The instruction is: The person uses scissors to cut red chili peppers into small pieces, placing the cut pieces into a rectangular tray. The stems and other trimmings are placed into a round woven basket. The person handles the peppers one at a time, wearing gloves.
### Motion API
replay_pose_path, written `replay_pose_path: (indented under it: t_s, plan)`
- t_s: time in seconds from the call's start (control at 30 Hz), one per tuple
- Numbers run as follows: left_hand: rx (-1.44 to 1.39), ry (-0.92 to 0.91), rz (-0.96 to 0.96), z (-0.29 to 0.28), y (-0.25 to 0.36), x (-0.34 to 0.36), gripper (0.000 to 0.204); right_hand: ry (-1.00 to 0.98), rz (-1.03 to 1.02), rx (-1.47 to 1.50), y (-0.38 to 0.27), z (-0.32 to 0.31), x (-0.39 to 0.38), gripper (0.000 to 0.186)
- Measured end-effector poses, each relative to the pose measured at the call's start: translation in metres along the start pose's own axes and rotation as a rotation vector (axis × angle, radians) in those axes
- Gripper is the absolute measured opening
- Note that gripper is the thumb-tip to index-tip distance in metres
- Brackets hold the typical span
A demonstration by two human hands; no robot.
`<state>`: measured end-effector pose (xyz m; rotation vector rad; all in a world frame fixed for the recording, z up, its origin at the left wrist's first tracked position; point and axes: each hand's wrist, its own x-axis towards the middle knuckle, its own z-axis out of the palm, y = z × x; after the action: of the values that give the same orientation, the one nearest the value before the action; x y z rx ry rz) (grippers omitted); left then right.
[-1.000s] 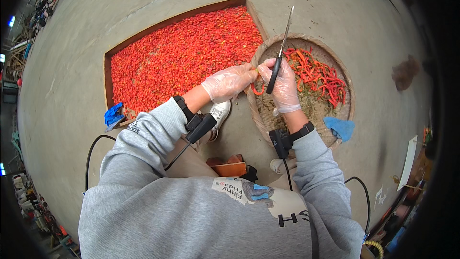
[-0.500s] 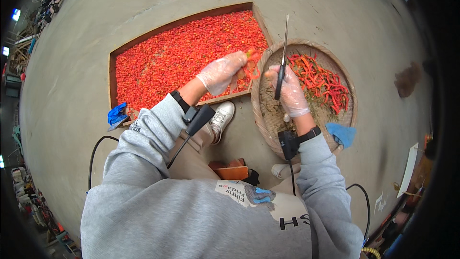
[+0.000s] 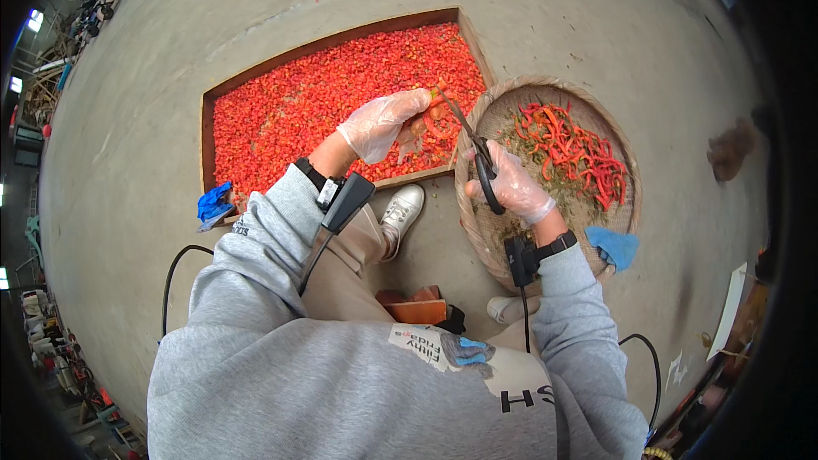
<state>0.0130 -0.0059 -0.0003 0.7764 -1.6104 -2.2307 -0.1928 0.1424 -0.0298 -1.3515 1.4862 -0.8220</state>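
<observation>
Thin clear plastic gloves cover both my hands. My left hand is closed on a few red chili peppers, holding them above the right side of a wooden tray filled with chopped red chili pieces. Dark-handled scissors are gripped in my right hand, over the left part of a round woven basket. Their blades point up and left, with the tips at the peppers in my left hand. Whole red chilies lie in the basket among bits of stem.
A blue cloth hangs on the basket's near right rim. Crumpled blue plastic sits at the tray's near left corner. My shoe stands close to the tray. An orange-brown block lies between my feet.
The scissors have swung from upright to slanting left, bringing the blades to the peppers. My right hand has lowered slightly, and my left hand has shifted a little left.
</observation>
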Motion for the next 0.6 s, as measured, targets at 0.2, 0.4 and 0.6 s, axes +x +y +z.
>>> replay_pose_path:
  t_s: [0.2, 0.4, 0.6]
  plan:
    - [0.072, -0.036, -0.113, -0.002, 0.001, 0.0, 0.039, 0.035, -0.06, -0.099, 0.0, -0.001, 0.003, 0.065]
    - [0.281, -0.089, -0.075, -0.001, 0.007, -0.004, 0.042, 0.009, -0.079, -0.093, -0.003, -0.001, 0.0, 0.05]
    - [0.276, -0.021, -0.069, 0.003, 0.01, -0.007, 0.041, 0.076, 0.006, 0.013, -0.012, 0.005, 0.003, 0.035]
